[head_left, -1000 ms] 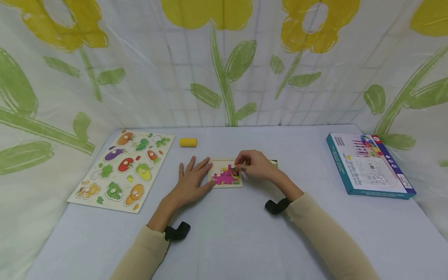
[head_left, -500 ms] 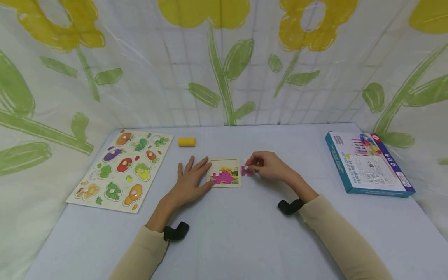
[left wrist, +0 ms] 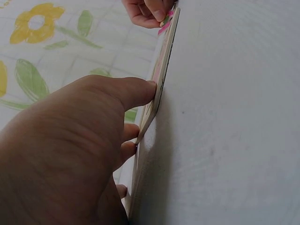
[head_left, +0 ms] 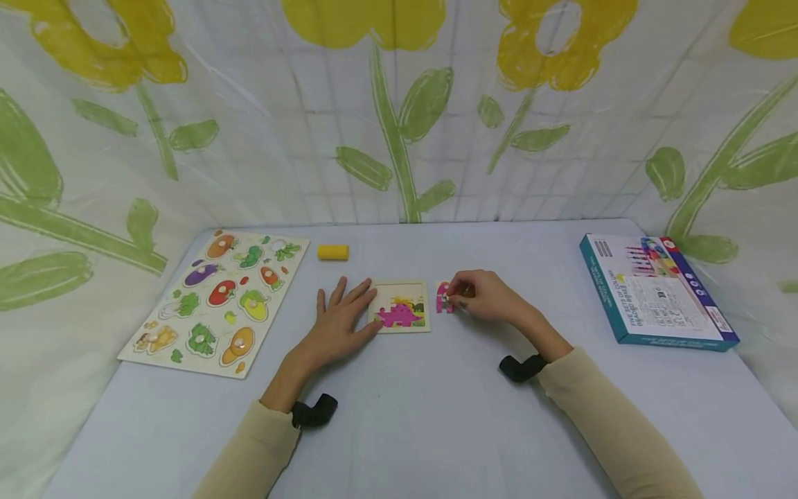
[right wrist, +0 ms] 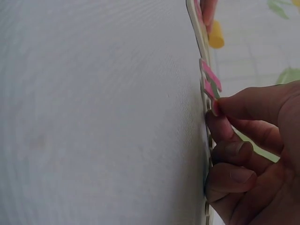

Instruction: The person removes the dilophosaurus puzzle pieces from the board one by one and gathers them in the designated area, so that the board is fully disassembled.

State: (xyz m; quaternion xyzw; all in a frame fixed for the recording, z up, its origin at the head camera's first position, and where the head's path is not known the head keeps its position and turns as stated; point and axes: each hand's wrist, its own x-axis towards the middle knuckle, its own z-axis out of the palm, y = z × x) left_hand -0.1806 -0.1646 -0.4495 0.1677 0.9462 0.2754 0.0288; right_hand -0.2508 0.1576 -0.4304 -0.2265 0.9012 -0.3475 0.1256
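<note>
A small wooden jigsaw tray [head_left: 400, 330] lies mid-table, with a pink dinosaur picture partly filling its lower area. My left hand [head_left: 341, 320] rests at its left side with fingers spread, thumb and fingertips on the frame; the left wrist view shows the thumb [left wrist: 138, 91] on the edge. Just right of the tray, my right hand [head_left: 483, 296] pinches a pink and green jigsaw piece [head_left: 443, 298] between thumb and forefinger. That jigsaw piece [right wrist: 211, 78] stands tilted in the right wrist view, the other fingers curled beneath it. Part of the piece is hidden by the fingertips.
A vegetable peg puzzle board [head_left: 215, 301] lies at the left. Behind the tray is a yellow cylinder [head_left: 333, 252]. At the right sits a flat blue and white box [head_left: 661, 294]. A flower-printed curtain [head_left: 249, 138] hangs behind the table [head_left: 399, 430].
My right hand has moved right, from over the tray's right side to beside it, with the pink jigsaw piece in its fingers. The left hand stays on the tray.
</note>
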